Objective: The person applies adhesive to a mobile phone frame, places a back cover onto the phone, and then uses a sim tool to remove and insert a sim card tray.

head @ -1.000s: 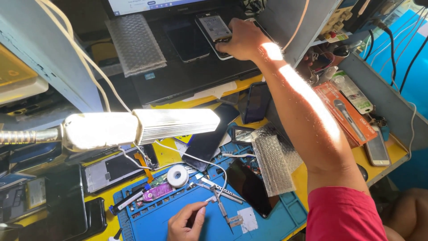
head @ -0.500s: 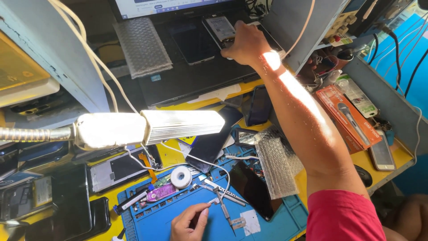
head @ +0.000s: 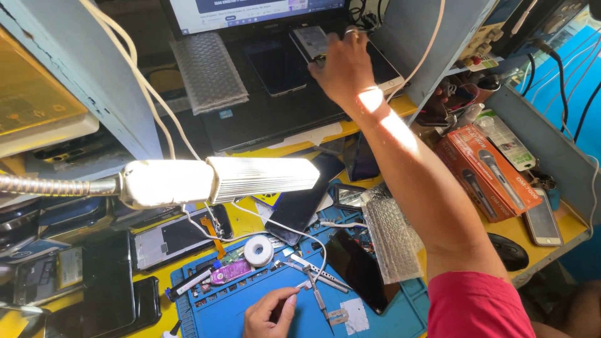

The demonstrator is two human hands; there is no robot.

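Note:
My right hand reaches far up over the black laptop, its fingers curled on the lower edge of a light-backed phone lying on the keyboard. A second, dark phone lies to its left, and a flat device sits under my wrist. At the bottom, my left hand rests on the blue repair mat and pinches a thin silver piece at the end of a white cable. Tweezers and a dark phone lie just beyond it.
A lit lamp head on a gooseneck hangs over the bench. A roll of solder wire, bubble wrap, an orange box, a mouse and several phones crowd the yellow desk.
My right hand has stayed on the light-backed phone while the view shifted slightly. My left hand has barely moved on the mat.

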